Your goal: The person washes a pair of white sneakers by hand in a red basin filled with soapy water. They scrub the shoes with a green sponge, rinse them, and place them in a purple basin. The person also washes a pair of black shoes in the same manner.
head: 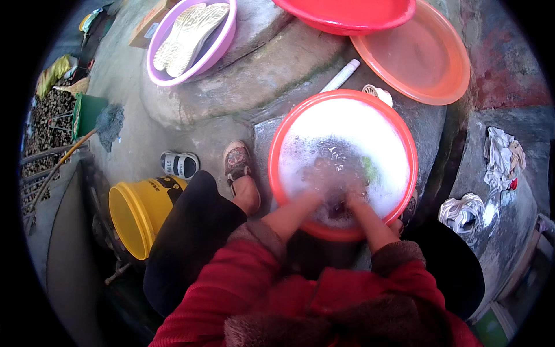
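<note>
Before me stands a red plastic basin [276, 158] filled with water and thick white suds [342, 117]. My left hand [313, 178] and my right hand [356, 188] are both down in the water at its middle, blurred by motion and foam. Whether either holds something cannot be told. Beside my right hand, a small green thing [370, 169] shows through the suds. Dark shapes lie in the water between and beyond the hands, too unclear to name.
A purple basin [231, 32] at the upper left holds a pair of shoe soles. Red [347, 30] and orange [461, 73] basins, a ribbed hose [340, 77] and a drain fitting [383, 95] lie beyond. A yellow bucket [147, 212] is left; cloths [501, 158] and a shoe [461, 212] are right.
</note>
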Available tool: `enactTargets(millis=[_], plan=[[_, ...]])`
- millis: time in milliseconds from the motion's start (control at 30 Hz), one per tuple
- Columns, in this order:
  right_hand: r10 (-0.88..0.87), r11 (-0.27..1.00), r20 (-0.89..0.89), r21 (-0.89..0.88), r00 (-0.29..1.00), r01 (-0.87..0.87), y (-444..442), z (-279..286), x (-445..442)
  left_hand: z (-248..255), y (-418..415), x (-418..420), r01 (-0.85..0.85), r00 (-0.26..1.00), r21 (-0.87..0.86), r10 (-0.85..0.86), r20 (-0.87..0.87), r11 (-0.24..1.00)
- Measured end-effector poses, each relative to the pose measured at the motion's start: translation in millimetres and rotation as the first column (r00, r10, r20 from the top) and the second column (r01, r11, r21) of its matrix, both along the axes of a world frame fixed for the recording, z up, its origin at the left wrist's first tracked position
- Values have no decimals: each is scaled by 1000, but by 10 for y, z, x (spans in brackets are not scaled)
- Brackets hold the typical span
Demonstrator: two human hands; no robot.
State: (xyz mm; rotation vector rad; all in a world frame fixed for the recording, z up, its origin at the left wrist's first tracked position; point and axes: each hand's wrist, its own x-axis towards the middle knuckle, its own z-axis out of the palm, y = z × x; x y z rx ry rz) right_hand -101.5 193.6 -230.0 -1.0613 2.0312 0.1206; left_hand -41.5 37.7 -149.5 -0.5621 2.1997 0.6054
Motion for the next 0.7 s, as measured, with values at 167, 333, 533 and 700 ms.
enactTargets(millis=[167,333,533,700], plan=[[-183,978,3,-97,983,182,-85,-313,-204,167,-181,-245,-66,998,42,65,10,997],[-248,934,120,-232,961,270,-428,-288,-122,-1443,-171,715,-301,769,-146,150,-622,942],[-190,930,-98,-336,977,148,-492,-139,-375,-682,-395,75,0,968,-85,-21,-248,996],[-181,890,-387,-455,904,-16,-634,1094,-263,510,-457,-7,-5,927,-278,-100,-360,961]])
